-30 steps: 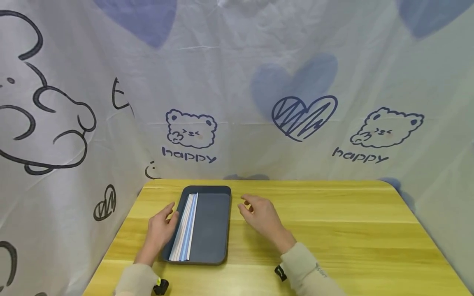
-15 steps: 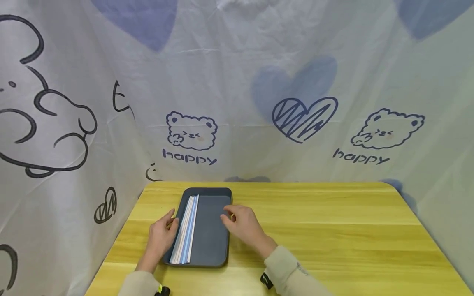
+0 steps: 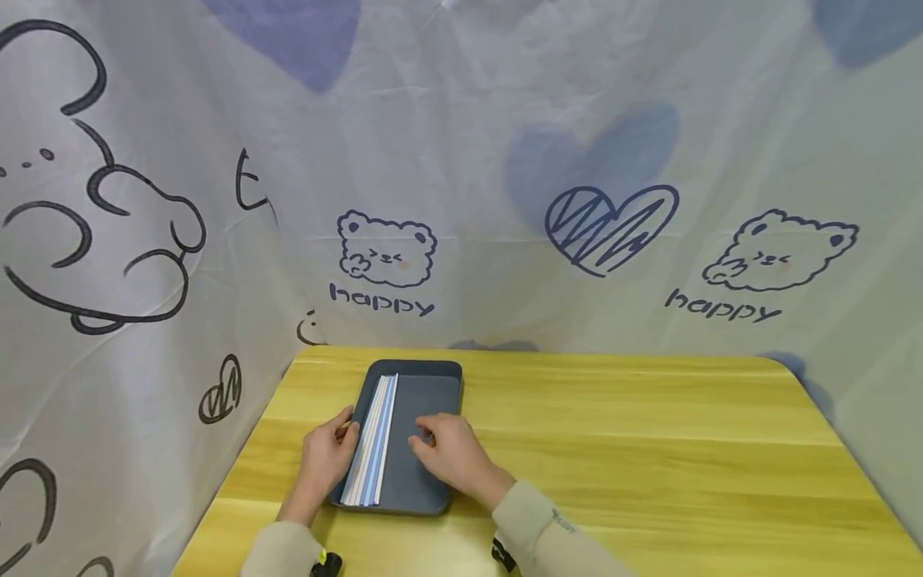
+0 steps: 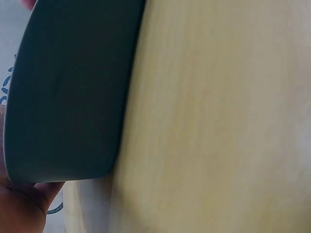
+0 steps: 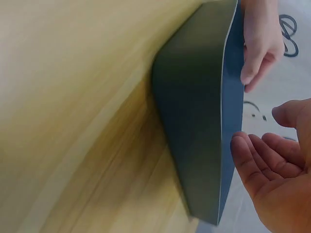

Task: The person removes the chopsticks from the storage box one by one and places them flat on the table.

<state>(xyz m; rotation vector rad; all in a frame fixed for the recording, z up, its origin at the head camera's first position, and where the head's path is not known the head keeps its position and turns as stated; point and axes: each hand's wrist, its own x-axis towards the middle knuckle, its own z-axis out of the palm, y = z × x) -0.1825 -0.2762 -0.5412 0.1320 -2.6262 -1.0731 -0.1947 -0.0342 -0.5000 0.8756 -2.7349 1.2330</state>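
A dark grey rectangular tray (image 3: 425, 397) lies on the wooden table, left of centre in the head view. Along its left side runs a bundle of several long thin white and pale blue sticks (image 3: 371, 441), like straws. My left hand (image 3: 328, 455) grips the tray's left rim between thumb and fingers; part of that hand (image 4: 22, 211) is hidden by the tray wall in the left wrist view. Over the right half of the tray hovers my right hand (image 3: 456, 453), thumb and fingers loosely bent and apart. Nothing lies between its fingers (image 5: 241, 153) in the right wrist view.
The yellow wood-grain table (image 3: 634, 457) stretches right of the tray. Behind and to the left hangs a pale printed cloth (image 3: 490, 264) with bears and hearts. Black wrist devices (image 3: 328, 563) sit by the cuffs of both light sleeves.
My right hand has moved left from beside the tray to over its right half. The left hand has closed in slightly on the left rim. The sticks lie unchanged; the view has shifted slightly.
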